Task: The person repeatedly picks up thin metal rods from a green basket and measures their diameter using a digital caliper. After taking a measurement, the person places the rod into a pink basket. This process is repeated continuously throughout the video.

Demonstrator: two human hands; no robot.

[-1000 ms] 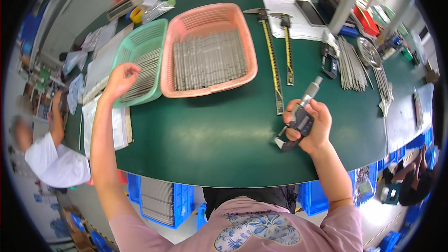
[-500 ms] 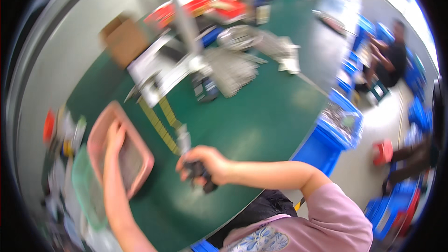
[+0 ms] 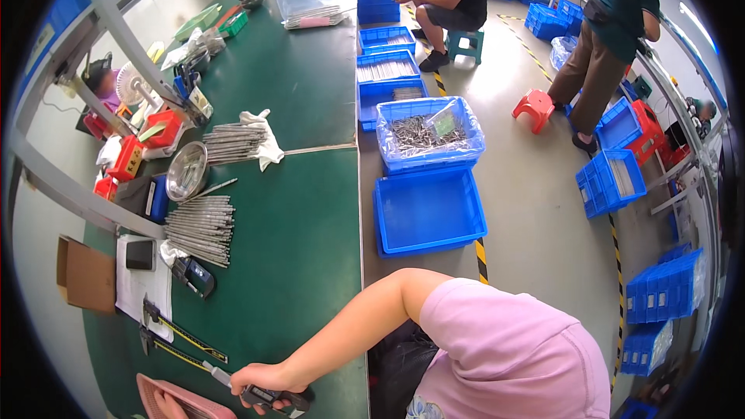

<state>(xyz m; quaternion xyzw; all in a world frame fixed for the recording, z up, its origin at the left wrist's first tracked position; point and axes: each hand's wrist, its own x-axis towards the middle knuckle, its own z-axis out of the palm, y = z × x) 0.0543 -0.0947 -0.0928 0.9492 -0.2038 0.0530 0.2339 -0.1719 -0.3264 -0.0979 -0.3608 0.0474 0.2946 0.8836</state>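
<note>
With right hand (image 3: 270,378), gripping a black-and-silver digital micrometer (image 3: 259,396)

Clenched around the black body, with the silver thimble (image 3: 221,376) pointing left and slightly ahead. Likely to feel compact yet dense, stiff throughout, somewhat slippery on bare metal and delicate at the measuring faces. Best held by the black body, leaving the thimble free; better not knocked.

Left of that hand, reaching with the left hand (image 3: 166,403) into a pale pink plastic basket (image 3: 200,399), cut off by the view's edge; impossible to tell whether grasping anything there.

Ahead and left of the right hand, lying on the green tabletop (image 3: 299,248): two slim calipers with black-and-yellow scales (image 3: 194,341). Farther ahead: a fanned pile of thin grey metal rods (image 3: 203,226), then a round shiny metal bowl (image 3: 187,172). Ahead and right, past the table edge: a rectangular blue plastic crate (image 3: 429,213).
</note>
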